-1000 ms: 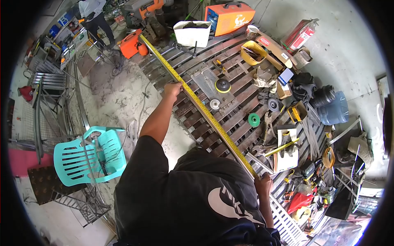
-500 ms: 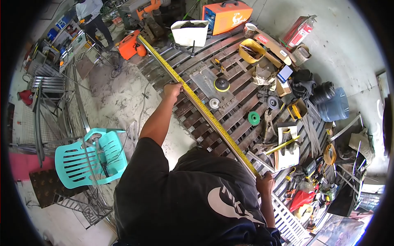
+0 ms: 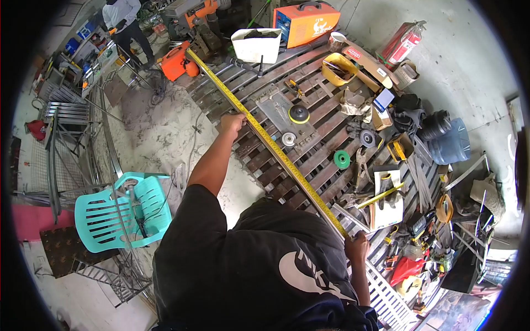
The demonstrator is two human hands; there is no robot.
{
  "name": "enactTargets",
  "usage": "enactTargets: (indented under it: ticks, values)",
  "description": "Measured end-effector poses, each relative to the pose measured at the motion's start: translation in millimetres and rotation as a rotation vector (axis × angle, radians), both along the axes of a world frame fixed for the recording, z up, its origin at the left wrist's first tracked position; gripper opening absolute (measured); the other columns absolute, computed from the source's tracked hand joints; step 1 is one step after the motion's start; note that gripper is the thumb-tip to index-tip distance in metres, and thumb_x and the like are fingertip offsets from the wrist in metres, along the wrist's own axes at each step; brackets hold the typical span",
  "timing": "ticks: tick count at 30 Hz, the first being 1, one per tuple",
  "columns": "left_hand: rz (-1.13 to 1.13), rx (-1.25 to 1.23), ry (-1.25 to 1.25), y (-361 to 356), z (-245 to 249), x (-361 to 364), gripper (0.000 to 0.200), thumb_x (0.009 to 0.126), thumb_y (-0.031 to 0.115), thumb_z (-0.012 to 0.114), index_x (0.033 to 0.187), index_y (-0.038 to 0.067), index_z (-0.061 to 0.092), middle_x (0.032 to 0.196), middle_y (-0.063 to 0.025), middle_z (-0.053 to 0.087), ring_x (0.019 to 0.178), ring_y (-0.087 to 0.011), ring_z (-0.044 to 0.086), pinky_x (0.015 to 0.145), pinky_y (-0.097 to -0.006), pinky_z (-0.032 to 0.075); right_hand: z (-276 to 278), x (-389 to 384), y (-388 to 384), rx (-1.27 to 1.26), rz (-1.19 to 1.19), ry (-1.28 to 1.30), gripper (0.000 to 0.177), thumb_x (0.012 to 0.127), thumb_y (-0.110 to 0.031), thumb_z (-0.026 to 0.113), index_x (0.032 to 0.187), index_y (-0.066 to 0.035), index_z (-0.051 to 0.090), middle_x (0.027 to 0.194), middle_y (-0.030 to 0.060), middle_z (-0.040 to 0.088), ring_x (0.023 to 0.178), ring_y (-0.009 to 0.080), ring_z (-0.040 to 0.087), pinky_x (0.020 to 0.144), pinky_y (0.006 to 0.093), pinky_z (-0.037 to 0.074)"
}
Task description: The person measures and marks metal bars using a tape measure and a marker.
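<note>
A yellow tape measure [image 3: 267, 139] is stretched diagonally along a long metal bar over the slatted metal workbench [image 3: 259, 165]. My left hand [image 3: 234, 122] is closed on the bar's near edge, beside the tape, partway along its length. At the near right end of the tape, my right hand [image 3: 357, 245] is closed around something I cannot make out. Beyond the tape, a black and yellow disc [image 3: 298, 114] lies on a metal plate [image 3: 273, 105], with a small silver disc [image 3: 288, 139] close by. A green disc [image 3: 342, 159] rests on the slats.
An orange welding machine [image 3: 312, 25], a white bin [image 3: 255, 45] and a yellow container [image 3: 339, 69] stand at the bench's far side. Tools crowd the right. A turquoise chair [image 3: 99, 220] is at left. Another person [image 3: 124, 22] stands at the upper left.
The view has shifted very slightly. Both hands and the tape keep their places, and the person at the upper left has barely moved.
</note>
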State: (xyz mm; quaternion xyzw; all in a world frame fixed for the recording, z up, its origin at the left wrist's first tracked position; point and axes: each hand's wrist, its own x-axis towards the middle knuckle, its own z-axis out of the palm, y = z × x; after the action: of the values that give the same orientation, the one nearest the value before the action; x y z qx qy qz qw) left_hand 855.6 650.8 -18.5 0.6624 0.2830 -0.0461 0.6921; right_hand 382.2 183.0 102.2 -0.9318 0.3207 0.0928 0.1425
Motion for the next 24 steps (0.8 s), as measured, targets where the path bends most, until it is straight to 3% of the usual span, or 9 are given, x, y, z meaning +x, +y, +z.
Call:
enactTargets:
  ticks: [1,4,5,6,7,9,12,17,24]
  values:
    - [-0.002,0.039,-0.009,-1,0,-2,0.019,0.096,0.016,0.081,0.100,-0.003,0.080,0.090,-0.0133,0.080,0.071,-0.0242,0.074,0.065,-0.0353,0.059,-2,-1,0,-0.002,0.003,-0.004,0.038,0.084,-0.034,0.076,0.099,0.001,0.073,0.090,0.0263,0.077,0.092,0.0480,0.075,0.090,0.0557,0.057]
    - [-0.108,0.990,-0.165,-20,14,-20,0.030,0.096,0.026,0.079,0.103,-0.003,0.079,0.096,-0.0215,0.080,0.079,-0.0377,0.076,0.074,-0.0473,0.062,-23,-5,-3,-0.035,0.037,-0.009,0.037,0.084,-0.035,0.076,0.098,-0.002,0.072,0.090,0.0243,0.077,0.092,0.0471,0.075,0.090,0.0558,0.057]
    - [-0.138,0.914,-0.403,-30,16,-31,0.038,0.095,0.034,0.077,0.108,-0.002,0.076,0.101,-0.0263,0.078,0.090,-0.0461,0.075,0.085,-0.0547,0.060,-25,-7,-4,-0.008,0.022,0.023,0.036,0.086,-0.035,0.075,0.101,-0.002,0.072,0.093,0.0242,0.078,0.095,0.0470,0.075,0.095,0.0556,0.053]
    - [-0.232,0.996,-0.425,-54,49,-56,0.037,0.095,0.033,0.076,0.110,0.000,0.073,0.106,-0.0256,0.077,0.097,-0.0442,0.074,0.088,-0.0526,0.060,-24,-4,-2,0.019,0.008,0.054,0.035,0.088,-0.034,0.074,0.104,-0.003,0.072,0.096,0.0241,0.079,0.097,0.0470,0.075,0.100,0.0555,0.050]
    - [-0.368,0.967,-0.703,-71,66,-78,0.034,0.094,0.028,0.076,0.113,0.000,0.072,0.106,-0.0255,0.075,0.101,-0.0442,0.073,0.090,-0.0523,0.058,-25,-3,-1,0.045,-0.005,0.083,0.035,0.089,-0.034,0.073,0.107,-0.004,0.071,0.099,0.0240,0.079,0.099,0.0470,0.075,0.105,0.0554,0.047]
    - [-0.989,0.951,-0.790,-96,96,-116,0.031,0.093,0.025,0.079,0.117,0.008,0.071,0.115,-0.0173,0.070,0.107,-0.0409,0.069,0.093,-0.0520,0.055,-33,-3,-2,0.031,0.002,0.084,0.035,0.089,-0.033,0.071,0.107,-0.003,0.070,0.098,0.0254,0.079,0.099,0.0480,0.074,0.104,0.0560,0.048]
    - [-1.372,0.808,-1.217,-143,66,-164,0.040,0.089,0.027,0.082,0.121,0.008,0.069,0.121,-0.0112,0.065,0.117,-0.0353,0.064,0.104,-0.0531,0.048,-38,-2,-3,0.027,0.004,0.092,0.034,0.089,-0.032,0.070,0.106,-0.002,0.070,0.098,0.0272,0.078,0.099,0.0496,0.074,0.104,0.0565,0.049]
    - [-1.720,0.850,-1.176,-211,46,-212,0.055,0.086,0.034,0.086,0.130,0.009,0.065,0.126,-0.0098,0.065,0.133,-0.0300,0.060,0.114,-0.0527,0.041,-41,-6,-1,0.009,0.008,0.037,0.034,0.090,-0.032,0.070,0.106,-0.002,0.070,0.097,0.0266,0.078,0.098,0.0487,0.074,0.104,0.0562,0.049]
    - [-2.018,0.886,-1.147,-267,32,-238,0.042,0.083,0.029,0.085,0.115,0.005,0.072,0.123,-0.0118,0.067,0.123,-0.0307,0.066,0.104,-0.0513,0.051,-46,-12,-3,-0.016,0.008,0.027,0.035,0.089,-0.036,0.073,0.102,-0.004,0.070,0.096,0.0231,0.078,0.099,0.0459,0.074,0.098,0.0557,0.050]
